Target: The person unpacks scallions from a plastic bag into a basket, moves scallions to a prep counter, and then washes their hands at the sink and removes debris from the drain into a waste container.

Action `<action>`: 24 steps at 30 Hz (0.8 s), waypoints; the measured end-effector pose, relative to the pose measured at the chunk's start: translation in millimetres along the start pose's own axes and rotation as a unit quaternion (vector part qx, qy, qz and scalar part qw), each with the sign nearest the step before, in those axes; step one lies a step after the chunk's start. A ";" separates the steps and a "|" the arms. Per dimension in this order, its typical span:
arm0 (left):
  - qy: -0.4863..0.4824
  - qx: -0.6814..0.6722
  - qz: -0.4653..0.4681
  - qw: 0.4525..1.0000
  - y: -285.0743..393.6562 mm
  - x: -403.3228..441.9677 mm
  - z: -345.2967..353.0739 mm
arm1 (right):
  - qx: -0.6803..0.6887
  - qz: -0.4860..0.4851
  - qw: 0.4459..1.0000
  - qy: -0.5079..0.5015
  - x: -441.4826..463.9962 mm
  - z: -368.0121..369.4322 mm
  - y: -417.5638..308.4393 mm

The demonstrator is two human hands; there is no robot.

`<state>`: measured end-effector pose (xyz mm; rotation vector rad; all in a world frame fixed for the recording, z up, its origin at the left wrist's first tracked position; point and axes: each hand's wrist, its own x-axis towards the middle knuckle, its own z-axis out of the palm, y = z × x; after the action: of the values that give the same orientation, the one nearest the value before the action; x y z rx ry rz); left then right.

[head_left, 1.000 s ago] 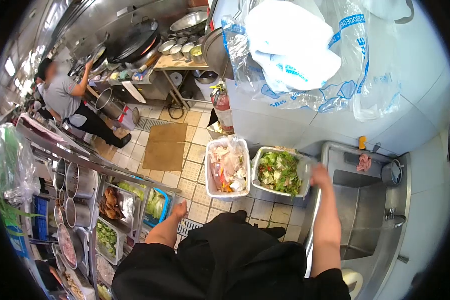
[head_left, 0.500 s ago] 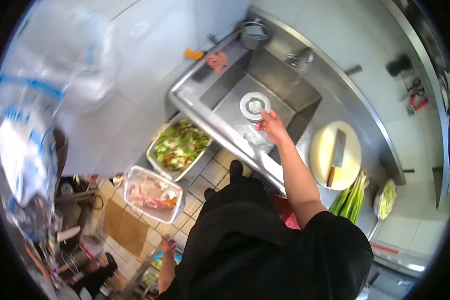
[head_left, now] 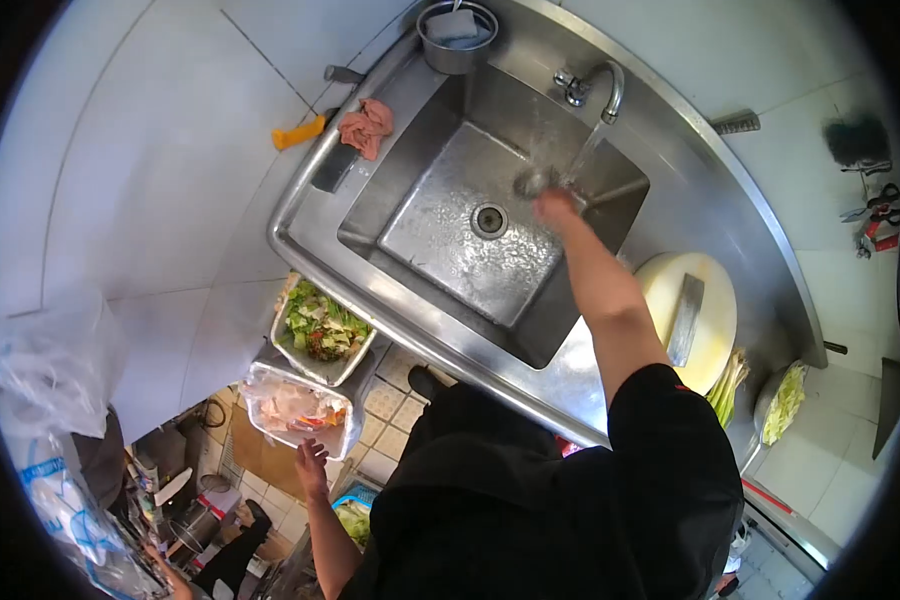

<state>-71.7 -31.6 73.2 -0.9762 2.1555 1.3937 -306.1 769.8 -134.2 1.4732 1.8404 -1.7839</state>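
My right hand (head_left: 556, 207), blurred, is closed on a round metal sink strainer (head_left: 534, 182) inside the steel sink (head_left: 440, 290). Water runs from the curved tap (head_left: 611, 100) beside it and splashes around the strainer. The open drain hole (head_left: 489, 220) shows in the wet basin floor, to the left of this hand. My left hand (head_left: 311, 460) hangs low by my side with its fingers apart and nothing in it. Closest to it is a white bin (head_left: 340, 440) holding plastic and scraps.
A second bin of vegetable scraps (head_left: 320, 322) stands against the sink. On the counter are a round cutting board (head_left: 715, 300) with a cleaver (head_left: 685, 320), green stalks (head_left: 728, 390), a pink cloth (head_left: 367, 128) and a metal pot (head_left: 457, 58). Another person's hand (head_left: 170, 575) shows lower left.
My right hand has carried the strainer from mid-sink toward the tap, where water now runs visibly. The drain hole has come into view. My left hand has risen slightly beside the bin.
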 end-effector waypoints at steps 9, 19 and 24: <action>0.012 0.044 -0.147 0.988 -73.4 -55.1 -12.3 | 0.028 0.049 0.974 -0.219 14.9 83.4 179.1; 0.026 0.013 -0.140 0.990 -95.2 -62.0 -16.4 | 0.372 -0.002 0.928 -0.028 -36.0 1.4 5.5; 0.060 -0.013 -0.065 0.996 -67.4 -41.3 -4.4 | -0.172 -0.429 0.883 0.084 97.6 -35.7 2.2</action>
<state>5.9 -39.2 59.5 -1.2159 2.1194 1.3356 -335.2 848.4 -195.6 0.7154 3.0182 -1.4603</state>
